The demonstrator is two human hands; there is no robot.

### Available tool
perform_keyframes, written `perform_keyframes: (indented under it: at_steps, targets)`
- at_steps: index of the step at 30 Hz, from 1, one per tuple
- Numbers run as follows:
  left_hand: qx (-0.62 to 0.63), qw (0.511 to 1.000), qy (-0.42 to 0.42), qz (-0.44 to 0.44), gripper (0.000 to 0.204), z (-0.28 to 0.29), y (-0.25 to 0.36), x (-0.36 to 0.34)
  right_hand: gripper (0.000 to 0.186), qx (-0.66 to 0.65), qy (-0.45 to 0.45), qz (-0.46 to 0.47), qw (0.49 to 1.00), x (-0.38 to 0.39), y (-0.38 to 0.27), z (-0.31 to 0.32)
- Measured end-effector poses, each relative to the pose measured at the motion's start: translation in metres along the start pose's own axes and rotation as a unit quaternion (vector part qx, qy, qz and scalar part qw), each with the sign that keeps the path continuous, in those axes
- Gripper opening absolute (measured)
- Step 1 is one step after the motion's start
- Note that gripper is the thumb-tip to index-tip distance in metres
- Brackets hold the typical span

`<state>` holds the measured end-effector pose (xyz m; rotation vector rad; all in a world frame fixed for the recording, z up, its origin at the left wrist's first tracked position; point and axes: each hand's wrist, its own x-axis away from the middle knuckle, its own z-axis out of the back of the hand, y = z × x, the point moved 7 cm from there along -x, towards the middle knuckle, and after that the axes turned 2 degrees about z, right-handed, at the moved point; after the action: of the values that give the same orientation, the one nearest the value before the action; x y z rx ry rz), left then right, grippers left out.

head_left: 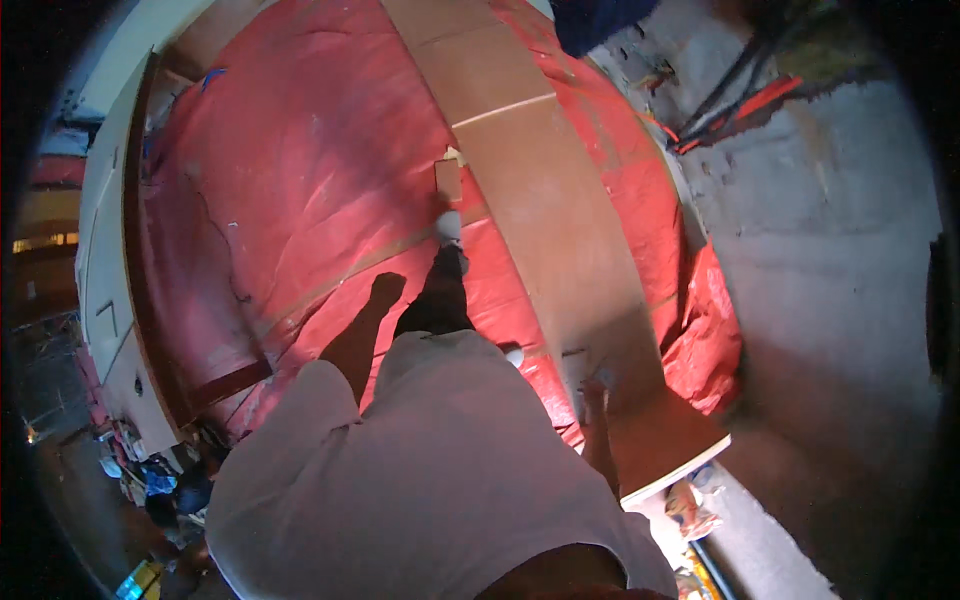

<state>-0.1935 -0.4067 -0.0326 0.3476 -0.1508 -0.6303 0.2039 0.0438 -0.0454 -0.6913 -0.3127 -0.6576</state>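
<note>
My left arm reaches straight ahead, and my left hand (pixel 447 228) grips a small brown block (pixel 448 181) pressed against the left edge of a long brown wooden board (pixel 560 230). The board lies lengthwise over a red plastic sheet (pixel 300 170). My right hand (pixel 597 388) rests on the near end of the same board, fingers down on the wood and holding nothing. A pale scrap (pixel 455 156) sticks out just beyond the block. My grey shirt fills the lower middle of the view and hides the near part of the sheet.
A white panel (pixel 105 250) stands along the left of the sheet. Grey concrete floor (pixel 830 260) lies to the right, with red and black cables (pixel 740 100) at the top right. Small clutter (pixel 160 480) sits at the lower left, and packets (pixel 690 510) lie under the board's near end.
</note>
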Motion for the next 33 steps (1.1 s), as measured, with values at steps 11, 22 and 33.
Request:
perform_keyframes:
  at_steps: [11,22,33]
  targets:
    - [-0.076,0.990,-0.121,-0.018,0.021,-0.133,-0.176,-0.171,0.013,0.139,-0.039,0.166,0.975,-0.117,-0.169,-0.048]
    - [0.081,0.983,-0.118,0.119,0.019,-0.072,-0.255,-0.302,0.029,-0.257,-0.120,0.108,0.953,-0.301,-0.343,-0.022]
    - [0.254,0.945,0.034,0.203,0.009,0.070,-0.240,-0.260,0.022,0.190,-0.230,0.393,0.870,-0.418,-0.309,-0.066]
